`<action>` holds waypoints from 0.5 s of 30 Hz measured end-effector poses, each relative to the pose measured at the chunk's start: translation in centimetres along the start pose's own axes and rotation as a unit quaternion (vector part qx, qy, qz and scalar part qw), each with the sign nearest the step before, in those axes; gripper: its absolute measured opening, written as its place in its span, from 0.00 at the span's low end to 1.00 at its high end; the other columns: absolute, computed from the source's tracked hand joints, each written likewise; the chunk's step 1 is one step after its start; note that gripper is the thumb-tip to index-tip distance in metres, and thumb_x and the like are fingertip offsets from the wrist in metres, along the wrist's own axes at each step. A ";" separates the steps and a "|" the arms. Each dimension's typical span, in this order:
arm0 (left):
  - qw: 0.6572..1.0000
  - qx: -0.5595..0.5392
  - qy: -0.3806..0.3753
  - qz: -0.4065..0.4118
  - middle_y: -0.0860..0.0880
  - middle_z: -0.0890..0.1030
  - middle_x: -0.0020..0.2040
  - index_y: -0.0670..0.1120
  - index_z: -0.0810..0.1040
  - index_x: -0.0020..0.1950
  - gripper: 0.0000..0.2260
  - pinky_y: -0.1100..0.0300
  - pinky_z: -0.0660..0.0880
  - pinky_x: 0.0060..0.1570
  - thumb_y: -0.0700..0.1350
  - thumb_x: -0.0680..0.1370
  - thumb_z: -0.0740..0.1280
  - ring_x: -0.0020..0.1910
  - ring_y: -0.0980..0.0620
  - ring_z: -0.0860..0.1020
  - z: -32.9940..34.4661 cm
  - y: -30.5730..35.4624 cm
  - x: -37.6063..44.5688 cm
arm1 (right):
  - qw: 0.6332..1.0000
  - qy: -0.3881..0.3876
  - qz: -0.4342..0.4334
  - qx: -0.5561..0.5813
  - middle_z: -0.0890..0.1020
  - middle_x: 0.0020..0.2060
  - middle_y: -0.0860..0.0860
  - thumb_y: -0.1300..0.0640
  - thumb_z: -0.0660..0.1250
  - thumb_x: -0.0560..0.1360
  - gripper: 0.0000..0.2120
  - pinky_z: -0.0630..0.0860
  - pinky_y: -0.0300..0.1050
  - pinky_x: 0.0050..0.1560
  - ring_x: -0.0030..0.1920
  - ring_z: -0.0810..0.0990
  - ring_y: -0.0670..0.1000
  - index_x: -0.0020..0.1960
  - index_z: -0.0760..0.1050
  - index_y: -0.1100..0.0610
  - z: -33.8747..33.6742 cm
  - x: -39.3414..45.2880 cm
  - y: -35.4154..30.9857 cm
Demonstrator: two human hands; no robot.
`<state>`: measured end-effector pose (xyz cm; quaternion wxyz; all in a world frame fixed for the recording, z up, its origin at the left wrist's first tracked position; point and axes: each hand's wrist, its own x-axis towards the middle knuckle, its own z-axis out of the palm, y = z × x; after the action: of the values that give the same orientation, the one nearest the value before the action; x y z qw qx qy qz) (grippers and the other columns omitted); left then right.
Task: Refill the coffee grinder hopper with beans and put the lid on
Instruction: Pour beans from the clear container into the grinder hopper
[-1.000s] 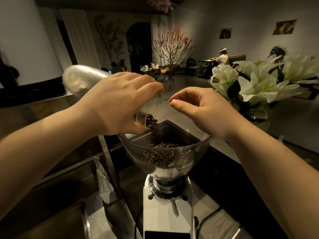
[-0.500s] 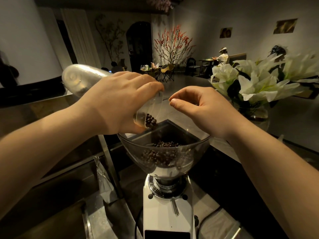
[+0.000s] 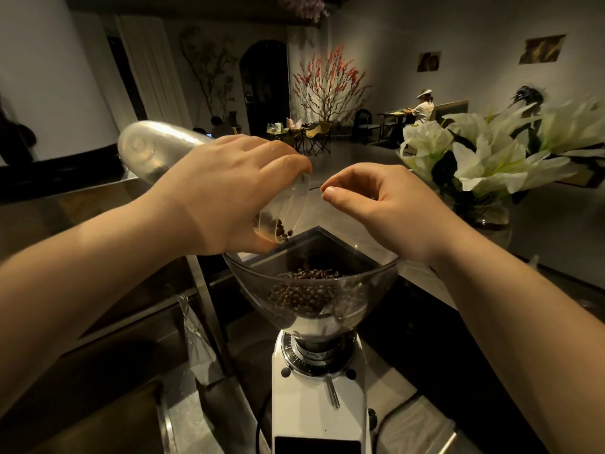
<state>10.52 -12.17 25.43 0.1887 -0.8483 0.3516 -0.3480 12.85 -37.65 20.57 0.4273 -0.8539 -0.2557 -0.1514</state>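
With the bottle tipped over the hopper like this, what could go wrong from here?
1. The last beans sit at the mouth of the clear bottle, which hangs above the hopper's left rim, so some may fall outside.
2. The left hand alone holds the bottle; the right hand hovers near its mouth and may knock it.
3. No lid is in view, so the hopper stays open.

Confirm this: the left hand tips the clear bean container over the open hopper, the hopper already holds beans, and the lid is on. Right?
Not quite. In the head view the hopper has no lid; its top is open. The left hand does tip the container over it, with beans inside.
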 end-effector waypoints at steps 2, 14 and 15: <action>1.000 0.002 -0.001 -0.001 0.43 0.80 0.69 0.44 0.73 0.77 0.42 0.46 0.78 0.63 0.63 0.68 0.76 0.66 0.40 0.81 0.0 0.0 0.0 | 1.000 0.001 -0.002 -0.001 0.88 0.53 0.39 0.42 0.69 0.84 0.11 0.81 0.40 0.58 0.56 0.85 0.38 0.62 0.85 0.44 0.0 0.0 0.1; 1.000 0.012 0.001 0.005 0.44 0.81 0.69 0.44 0.74 0.76 0.42 0.47 0.78 0.63 0.64 0.68 0.77 0.65 0.41 0.81 -0.1 0.1 0.1 | 1.000 0.005 -0.010 0.010 0.88 0.51 0.39 0.42 0.70 0.84 0.10 0.78 0.37 0.54 0.54 0.85 0.36 0.60 0.85 0.43 0.1 0.2 0.4; 1.000 0.014 0.001 0.005 0.44 0.81 0.69 0.44 0.74 0.76 0.42 0.47 0.78 0.63 0.63 0.68 0.77 0.65 0.41 0.81 -0.1 0.2 0.1 | 1.000 0.004 -0.009 0.010 0.88 0.52 0.39 0.42 0.70 0.84 0.10 0.78 0.37 0.54 0.54 0.85 0.36 0.60 0.85 0.43 0.1 0.2 0.4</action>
<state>10.39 -12.37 25.49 0.2017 -0.8434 0.3512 -0.3531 13.25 -37.70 20.31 0.4355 -0.8465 -0.2632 -0.1564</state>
